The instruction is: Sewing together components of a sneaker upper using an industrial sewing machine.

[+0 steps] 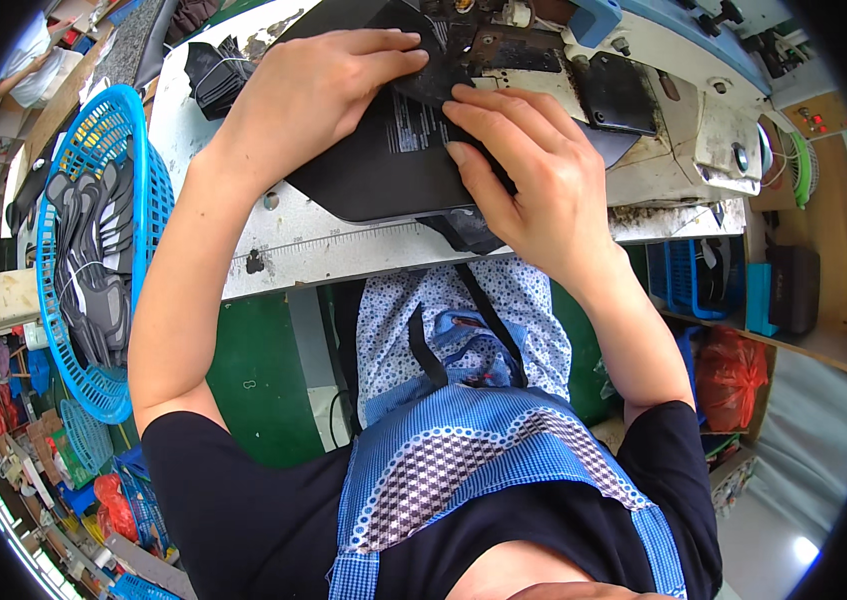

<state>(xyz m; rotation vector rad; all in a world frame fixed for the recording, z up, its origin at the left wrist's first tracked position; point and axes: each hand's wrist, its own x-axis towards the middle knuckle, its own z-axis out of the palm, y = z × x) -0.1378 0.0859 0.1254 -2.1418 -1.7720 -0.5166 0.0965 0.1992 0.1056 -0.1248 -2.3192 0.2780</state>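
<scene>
Blue apron (473, 430) closest; L hand (328, 85) & R hand (543, 175) touching blk sheet (363, 180) nr table (283, 262) front edge, can't tell if gripping.

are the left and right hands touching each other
Apart. The head view shows a gap of black material between the fingertips of the left hand and the right hand.

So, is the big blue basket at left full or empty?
Mostly full: dark grey pieces cover much of the inside of the basket.
</scene>
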